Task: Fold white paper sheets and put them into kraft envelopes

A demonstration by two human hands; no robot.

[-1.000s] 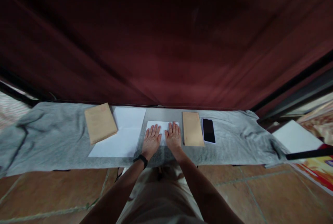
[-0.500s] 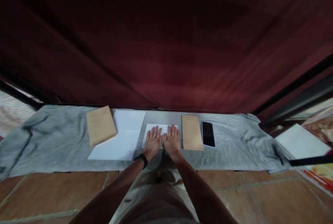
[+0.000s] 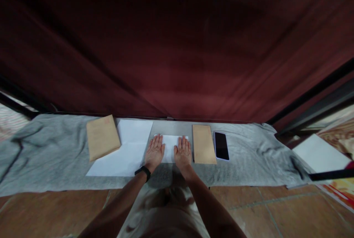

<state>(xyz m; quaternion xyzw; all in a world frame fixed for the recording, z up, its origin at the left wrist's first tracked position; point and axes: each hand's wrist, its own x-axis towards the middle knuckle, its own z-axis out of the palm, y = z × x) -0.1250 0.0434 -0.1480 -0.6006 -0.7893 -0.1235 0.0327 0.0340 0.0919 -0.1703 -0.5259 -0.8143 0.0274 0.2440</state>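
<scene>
My left hand [image 3: 154,151] and my right hand [image 3: 183,151] lie flat, palms down, on a small folded white paper [image 3: 170,146] in the middle of a grey cloth [image 3: 249,160]. The fingers are straight and point away from me. A black band sits on my left wrist. A brown envelope [image 3: 204,144] lies just right of my right hand. A larger white sheet [image 3: 124,153] lies just left of my left hand.
A second brown envelope [image 3: 101,136] overlaps the large sheet at the left. A black phone [image 3: 221,146] lies right of the near envelope. A dark red curtain [image 3: 177,46] hangs behind. White sheets [image 3: 319,153] sit at far right on the tiled floor [image 3: 276,208].
My left hand has slid a little to the left, away from my right hand, so more of the small paper shows between them. The view has shifted slightly.
</scene>
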